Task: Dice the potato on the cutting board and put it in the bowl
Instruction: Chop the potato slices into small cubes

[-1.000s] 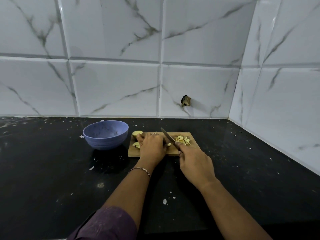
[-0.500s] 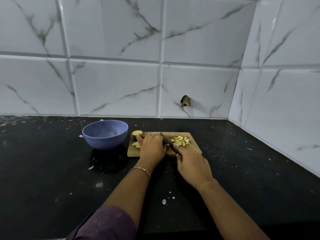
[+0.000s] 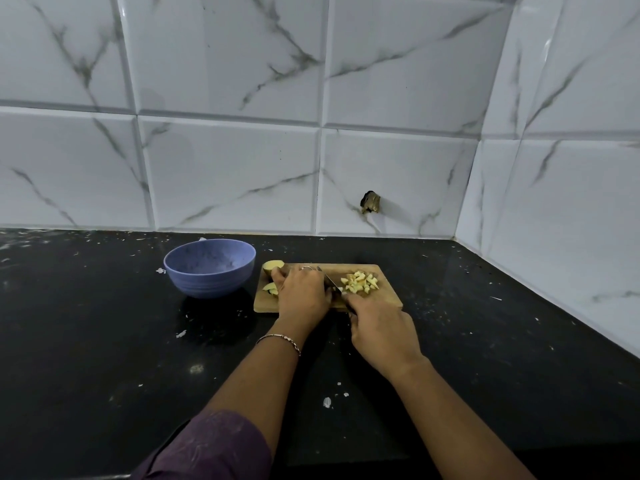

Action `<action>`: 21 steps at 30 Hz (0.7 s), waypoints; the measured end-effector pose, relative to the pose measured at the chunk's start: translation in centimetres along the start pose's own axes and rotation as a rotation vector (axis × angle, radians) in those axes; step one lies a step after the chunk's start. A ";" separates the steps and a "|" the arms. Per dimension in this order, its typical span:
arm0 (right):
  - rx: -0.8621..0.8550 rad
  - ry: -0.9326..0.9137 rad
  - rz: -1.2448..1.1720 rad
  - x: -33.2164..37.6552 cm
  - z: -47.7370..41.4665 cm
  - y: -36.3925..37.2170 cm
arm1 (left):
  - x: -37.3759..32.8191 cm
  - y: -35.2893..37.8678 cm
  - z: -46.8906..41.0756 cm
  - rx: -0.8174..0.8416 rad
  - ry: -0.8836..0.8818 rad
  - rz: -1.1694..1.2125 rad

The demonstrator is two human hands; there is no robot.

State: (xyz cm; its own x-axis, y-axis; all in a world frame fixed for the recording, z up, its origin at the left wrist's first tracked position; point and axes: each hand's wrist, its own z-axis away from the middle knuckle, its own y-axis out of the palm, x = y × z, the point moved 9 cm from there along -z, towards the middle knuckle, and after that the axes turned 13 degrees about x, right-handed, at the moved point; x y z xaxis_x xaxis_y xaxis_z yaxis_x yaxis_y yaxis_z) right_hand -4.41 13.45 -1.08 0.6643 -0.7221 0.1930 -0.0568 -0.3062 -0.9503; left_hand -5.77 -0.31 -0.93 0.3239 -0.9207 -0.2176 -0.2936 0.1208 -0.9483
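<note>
It was the dicing step, about midway by my reckoning. The right hand [image 3: 381, 329] was clenched round the handle of the knife [image 3: 333, 284], whose blade ran down between the two hands to the cutting board [image 3: 389, 298]. The left hand [image 3: 303, 293] lay knuckles-up with its fingers curled over the piece of potato [image 3: 273, 266] being cut; that piece was almost wholly hidden beneath it. Two pale, skin-edged chunks showed just beyond the left hand's outer side. The diced pile [image 3: 360, 283], small yellowish cubes, sat just past the right hand's knuckles. The bowl [image 3: 207, 285] stood further out on the left hand's side and held no potato that I could see. Next, I judged, came more short cuts with the fingertips tucked back, then the remaining chunks.
</note>
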 end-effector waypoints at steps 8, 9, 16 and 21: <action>-0.046 0.059 0.035 -1.1 0.2 -0.3 | -0.1 0.5 -0.4 0.018 0.053 0.060; -0.055 0.065 0.025 -1.3 0.2 -0.4 | 0.1 0.6 -0.5 0.022 0.054 0.077; -0.093 0.051 -0.046 -1.1 0.4 -1.0 | 2.8 -1.0 -0.5 -0.051 -0.048 0.223; -0.083 0.050 -0.050 -1.0 0.7 -0.9 | 2.9 -1.0 0.1 -0.026 -0.039 0.170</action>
State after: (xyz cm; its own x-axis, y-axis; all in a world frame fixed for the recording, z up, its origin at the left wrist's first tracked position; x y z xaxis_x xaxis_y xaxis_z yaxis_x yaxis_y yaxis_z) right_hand -4.53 14.91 -0.57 0.6297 -0.7343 0.2535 -0.0876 -0.3913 -0.9161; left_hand -4.41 -3.08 -0.64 0.3020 -0.8727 -0.3837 -0.3704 0.2634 -0.8907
